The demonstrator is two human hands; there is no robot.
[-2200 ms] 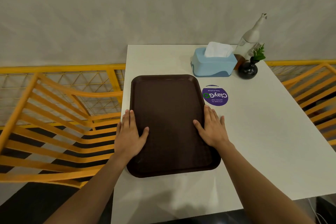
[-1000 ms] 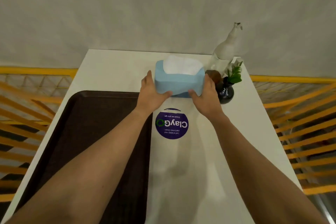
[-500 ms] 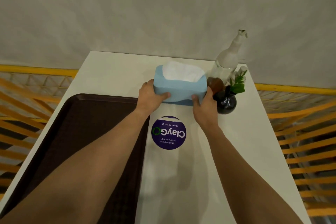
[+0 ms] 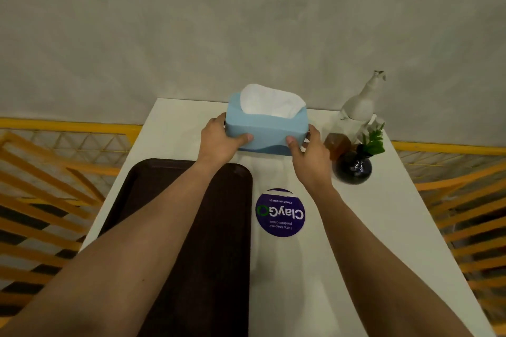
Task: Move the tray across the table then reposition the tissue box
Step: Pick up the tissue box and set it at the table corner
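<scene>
Backdrop: grey plaster wall (image 4: 246,22) behind a white bench (image 4: 369,227), with yellow slatted chairs (image 4: 41,200) on both sides.
Tissue box: pale blue tissue box (image 4: 269,131) with a white tissue (image 4: 269,101) puffing out of the top, up near the far edge of the bench, about mid-width, clamped between both hands.
Left hand: left hand (image 4: 220,142) wrapped round the box's left end, thumb pressed on the near face, fingers tucked out of sight behind.
Right hand: right hand (image 4: 310,154) gripping the right end, thumb on the near face low down, fingers curled round the side.
Box contact: its underside is hidden, so whether it rests on the bench or is just off it cannot be told.
Tray: dark brown tray (image 4: 224,254) lying flat on the left half of the bench, its far edge close to the box, the left forearm crossing over it.
Sticker: round purple sticker (image 4: 280,213) reading "ClayGo", upside down to the camera, just right of the tray and between the two forearms.
Far right corner: black round vase (image 4: 354,169) with a green sprig (image 4: 372,142), just beside the right hand; behind it a clear bottle (image 4: 361,105) with brown liquid at the bottom.
</scene>
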